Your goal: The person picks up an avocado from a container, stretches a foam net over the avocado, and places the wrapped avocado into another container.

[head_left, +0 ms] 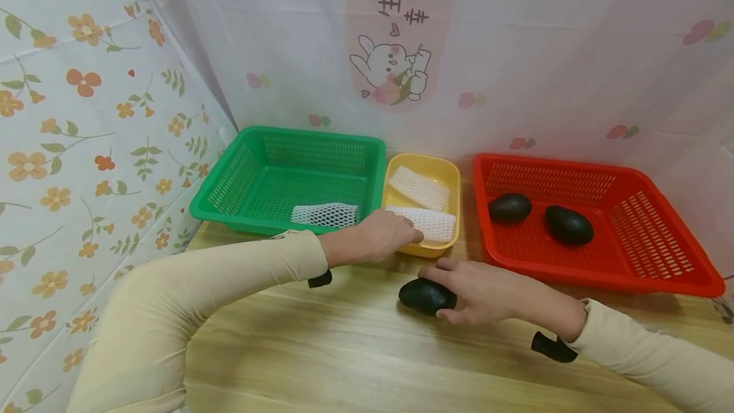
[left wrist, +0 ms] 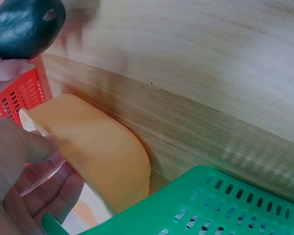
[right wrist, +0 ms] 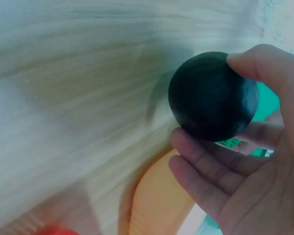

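Observation:
A dark green avocado is held by my right hand, thumb on one side and fingers on the other, over the table. In the right wrist view, the rounded end of the avocado shows between thumb and fingertips. My left hand reaches over the yellow basket, its fingertips at a white foam net sleeve lying inside. In the left wrist view, the thumb and bent fingers hang at the basket's rim; whether they pinch the sleeve is hidden. Behind it lies another foam sleeve.
On the left stands a green basket with a foam net sleeve in it. To the right, a red basket contains two avocados. A patterned curtain hangs behind the baskets. The wooden table extends in front.

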The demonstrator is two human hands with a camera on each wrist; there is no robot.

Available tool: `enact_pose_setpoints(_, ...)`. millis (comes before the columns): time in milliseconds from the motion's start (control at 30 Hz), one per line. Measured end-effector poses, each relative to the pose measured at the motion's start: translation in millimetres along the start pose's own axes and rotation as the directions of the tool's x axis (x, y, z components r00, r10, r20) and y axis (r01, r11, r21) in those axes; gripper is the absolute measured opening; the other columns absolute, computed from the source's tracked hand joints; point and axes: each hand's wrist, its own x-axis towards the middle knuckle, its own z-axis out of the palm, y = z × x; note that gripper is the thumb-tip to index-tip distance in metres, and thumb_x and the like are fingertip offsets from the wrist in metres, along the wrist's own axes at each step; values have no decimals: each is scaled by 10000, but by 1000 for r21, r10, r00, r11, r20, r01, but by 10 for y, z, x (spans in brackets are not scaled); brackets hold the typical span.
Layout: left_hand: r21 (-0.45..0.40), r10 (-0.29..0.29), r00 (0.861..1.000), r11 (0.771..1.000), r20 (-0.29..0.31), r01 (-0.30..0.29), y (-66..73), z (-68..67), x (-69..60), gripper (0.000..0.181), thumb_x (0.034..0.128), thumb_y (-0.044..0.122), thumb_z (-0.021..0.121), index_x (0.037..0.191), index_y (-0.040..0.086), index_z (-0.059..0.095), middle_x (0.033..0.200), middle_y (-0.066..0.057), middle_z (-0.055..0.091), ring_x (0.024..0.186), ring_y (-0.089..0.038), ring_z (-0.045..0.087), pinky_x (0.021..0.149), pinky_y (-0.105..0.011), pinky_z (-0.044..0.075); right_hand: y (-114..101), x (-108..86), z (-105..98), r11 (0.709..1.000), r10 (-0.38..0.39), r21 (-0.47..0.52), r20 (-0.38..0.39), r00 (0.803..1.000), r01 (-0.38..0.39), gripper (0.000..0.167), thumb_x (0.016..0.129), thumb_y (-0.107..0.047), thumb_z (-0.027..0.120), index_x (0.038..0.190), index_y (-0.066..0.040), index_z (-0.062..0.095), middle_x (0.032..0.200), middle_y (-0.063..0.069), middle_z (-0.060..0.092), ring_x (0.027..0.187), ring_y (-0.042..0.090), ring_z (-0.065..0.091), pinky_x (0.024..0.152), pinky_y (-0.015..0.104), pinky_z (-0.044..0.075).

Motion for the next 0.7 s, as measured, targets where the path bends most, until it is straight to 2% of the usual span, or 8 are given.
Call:
enact_pose_setpoints(267, 40, 9, 999, 999, -31, -8, -12, 19, -8, 269, 1012, 87, 611, 1221, 234, 697, 986, 39, 669, 858, -153, 614, 679, -339, 539, 8, 19, 107, 999, -16, -31, -21, 1000, 15, 645, 880, -345, 784, 1409, -72, 535, 1236, 137, 588, 942, 216, 621, 839, 418, 539)
enact_pose_setpoints(700, 16, 12, 999, 1000, -31, -11, -11, 32, 2, 270, 1026, 107, 600, 1248, 229, 692, 1015, 29, 676, 870, -153, 609, 687, -336, 540, 0, 34, 136, 1000, 8, 8, -22, 1000, -8, 629, 868, -336, 806, 1386, -72, 564, 1220, 110, 597, 981, 213, 613, 864, 423, 528)
